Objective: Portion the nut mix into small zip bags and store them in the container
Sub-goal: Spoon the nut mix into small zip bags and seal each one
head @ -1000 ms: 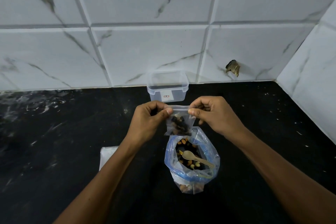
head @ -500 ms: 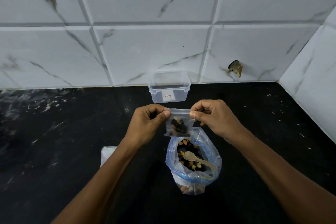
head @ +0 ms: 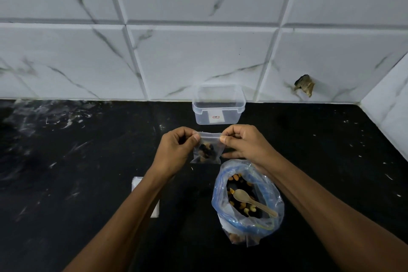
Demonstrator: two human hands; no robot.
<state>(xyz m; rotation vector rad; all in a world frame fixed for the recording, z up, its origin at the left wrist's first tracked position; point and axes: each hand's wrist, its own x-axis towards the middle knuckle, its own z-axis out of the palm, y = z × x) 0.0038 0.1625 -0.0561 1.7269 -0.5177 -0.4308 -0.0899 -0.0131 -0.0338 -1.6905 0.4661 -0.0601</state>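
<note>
Both hands raised over black counter (head: 66,183), pinching top strip of small zip bag (head: 206,150). Left hand (head: 176,152) clamped on left end of strip, thumb over front; right hand (head: 245,143) clamped on right end, thumb and forefinger meeting on it. Bag hanging between them, held clear of counter, small dark-and-tan portion of nut mix settled in bottom half. Seal state not readable: strip looks flat, but closed or merely pressed, cannot tell.

Likely step: pressing seal shut before storing.

Risks, judged from here:
- Seal only partly caught. Cause: pressure at the two ends, middle of strip untouched. Nuts could spill on transfer.
- Film slipping from one pinch. Cause: thin smooth plastic, grip on the edge only. Bag would swing or drop.
- Large bag (head: 247,201) knocked over. Cause: sits just under right forearm, mouth open, wooden spoon (head: 254,202) propped inside with handle over rim.

Positions: container (head: 218,108) lidless, appears empty, against tiled wall just beyond hands, slightly right of zip bag. Large bag nearer the body, right of centre. White stack (head: 135,183), possibly spare bags, partly hidden under left forearm.
</note>
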